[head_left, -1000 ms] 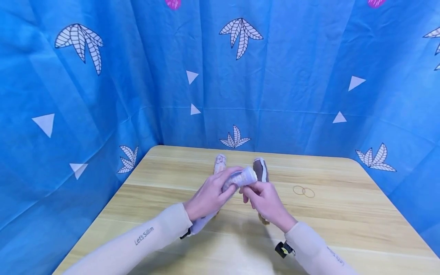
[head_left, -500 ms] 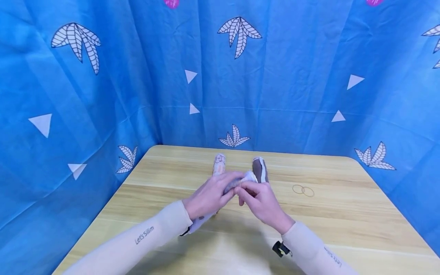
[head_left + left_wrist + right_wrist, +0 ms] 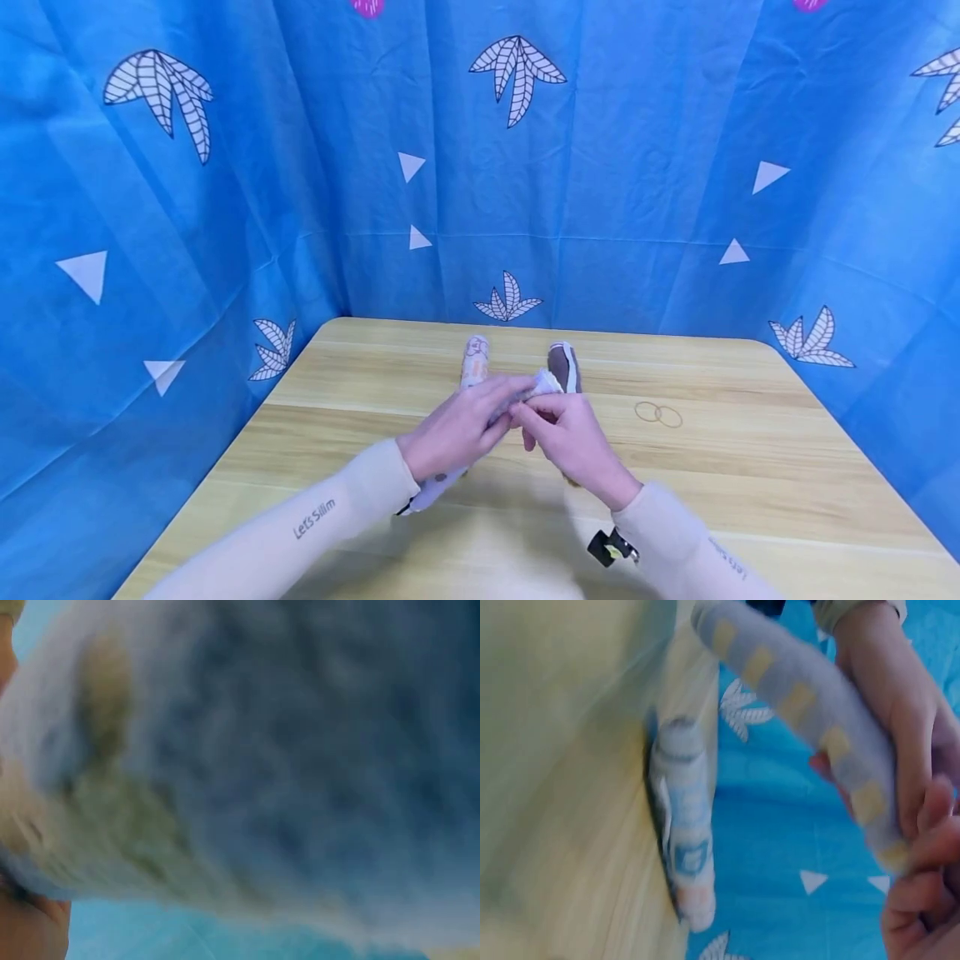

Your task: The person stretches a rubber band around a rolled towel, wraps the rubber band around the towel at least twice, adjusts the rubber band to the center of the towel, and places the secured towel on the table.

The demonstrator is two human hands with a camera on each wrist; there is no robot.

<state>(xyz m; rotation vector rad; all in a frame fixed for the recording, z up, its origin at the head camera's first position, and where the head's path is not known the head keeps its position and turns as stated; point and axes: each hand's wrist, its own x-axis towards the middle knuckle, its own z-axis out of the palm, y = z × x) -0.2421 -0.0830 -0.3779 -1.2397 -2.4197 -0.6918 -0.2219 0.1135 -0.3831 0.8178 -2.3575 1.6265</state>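
A long lavender cloth roll (image 3: 799, 701) with yellow squares is held up off the table, slanting between both hands. My left hand (image 3: 465, 429) grips it from above, fingers curled around its upper part. At the roll's far end my right hand (image 3: 577, 442) pinches with thumb and fingertips; whether a band lies between them is hidden. Cloth, blurred and very close, fills most of the left wrist view. Behind the left hand lies a pale patterned cloth roll (image 3: 476, 362). Beyond the right hand is a brown cloth roll (image 3: 561, 367) with a white strip.
Two thin tan bands (image 3: 658, 413) lie overlapping on the wooden table (image 3: 735, 467), right of the right hand. A blue curtain (image 3: 645, 167) with white leaves and triangles stands behind and beside the table.
The right hand has moved left and up onto the end of the lavender roll, whose end has tipped lower. The left hand keeps its grip; the other rolls and bands lie still.
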